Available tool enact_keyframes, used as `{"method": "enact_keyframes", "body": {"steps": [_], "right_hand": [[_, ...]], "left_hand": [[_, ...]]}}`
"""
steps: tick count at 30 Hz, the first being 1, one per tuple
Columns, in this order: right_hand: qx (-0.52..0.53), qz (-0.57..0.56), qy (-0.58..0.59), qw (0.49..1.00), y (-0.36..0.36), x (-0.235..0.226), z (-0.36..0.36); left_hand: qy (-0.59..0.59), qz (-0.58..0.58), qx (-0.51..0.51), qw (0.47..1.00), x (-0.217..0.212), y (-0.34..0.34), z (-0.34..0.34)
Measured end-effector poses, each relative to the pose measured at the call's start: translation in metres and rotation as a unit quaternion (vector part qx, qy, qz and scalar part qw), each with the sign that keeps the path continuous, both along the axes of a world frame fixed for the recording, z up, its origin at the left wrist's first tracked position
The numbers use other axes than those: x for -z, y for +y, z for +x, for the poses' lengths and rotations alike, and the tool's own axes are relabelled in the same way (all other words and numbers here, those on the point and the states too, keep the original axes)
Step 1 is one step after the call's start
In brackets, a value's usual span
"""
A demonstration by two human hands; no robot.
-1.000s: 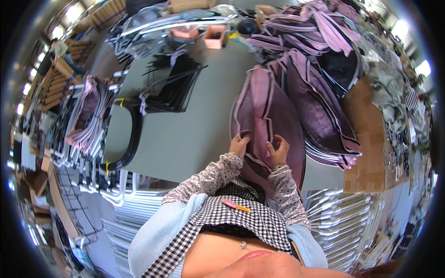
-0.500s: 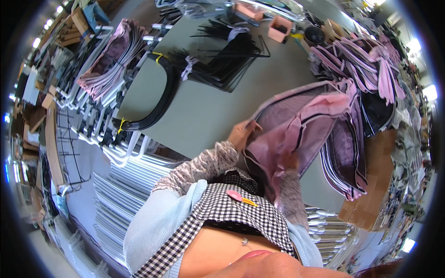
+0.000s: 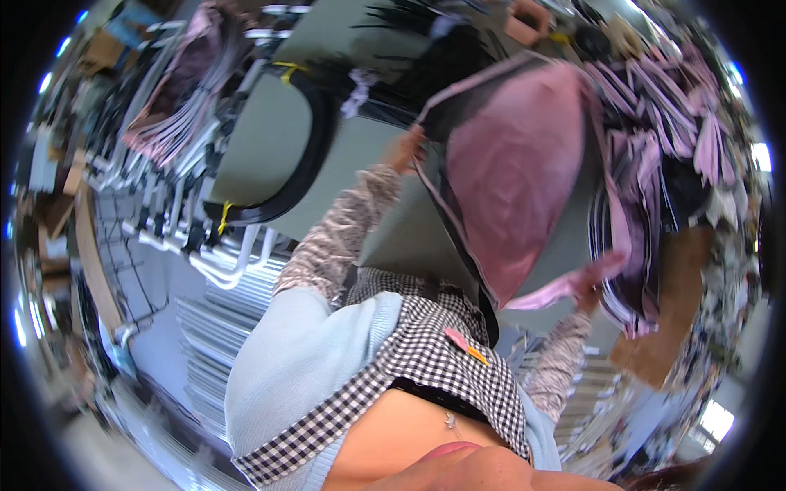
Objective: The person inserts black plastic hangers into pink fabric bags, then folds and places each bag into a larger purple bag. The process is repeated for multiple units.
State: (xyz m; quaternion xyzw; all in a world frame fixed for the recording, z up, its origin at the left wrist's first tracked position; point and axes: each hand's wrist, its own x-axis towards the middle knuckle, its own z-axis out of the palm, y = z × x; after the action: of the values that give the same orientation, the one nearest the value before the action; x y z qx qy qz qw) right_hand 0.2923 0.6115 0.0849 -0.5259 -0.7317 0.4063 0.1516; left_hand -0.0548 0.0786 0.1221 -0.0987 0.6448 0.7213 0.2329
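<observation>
A pink fabric piece with dark mesh and black-and-grey edging (image 3: 516, 172) is spread out above the table, between my two hands. My left hand (image 3: 407, 151) is closed on its left edge. At its lower right, my right hand (image 3: 588, 296) grips the pink border; motion blurs those fingers somewhat. Just beyond my right hand, a stack of similar pink and black fabric pieces (image 3: 634, 221) hangs over the table's right side.
The grey-green table (image 3: 368, 180) bears a curved bundle of black strips (image 3: 319, 139) with yellow ties. Black rods (image 3: 442, 74) lie at the back near a pink bin (image 3: 526, 22). White metal tubes (image 3: 229, 262) stand at left; a cardboard sheet (image 3: 675, 307) is at right.
My hands have moved apart, the left one forward, the right one to the right. The pink fabric, bunched and folded before, is now opened out wide. The view has tilted slightly.
</observation>
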Motion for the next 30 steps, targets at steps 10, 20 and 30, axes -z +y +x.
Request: {"method": "enact_keyframes", "body": {"steps": [10,20,30], "right_hand": [[-0.011,-0.192,-0.077,0.978,-0.234,0.02,0.019],[-0.097,-0.419,-0.052,0.901,-0.233,0.05,-0.006],[-0.019,-0.609,0.252,0.751,-0.245,-0.013,-0.029]], "left_hand": [[0.098,-0.66,-0.028,0.745,0.052,-0.18,-0.031],[0.313,-0.558,-0.108,0.76,-0.005,-0.231,-0.018],[0.481,-0.247,0.463,0.703,-0.337,-0.04,0.165]]}}
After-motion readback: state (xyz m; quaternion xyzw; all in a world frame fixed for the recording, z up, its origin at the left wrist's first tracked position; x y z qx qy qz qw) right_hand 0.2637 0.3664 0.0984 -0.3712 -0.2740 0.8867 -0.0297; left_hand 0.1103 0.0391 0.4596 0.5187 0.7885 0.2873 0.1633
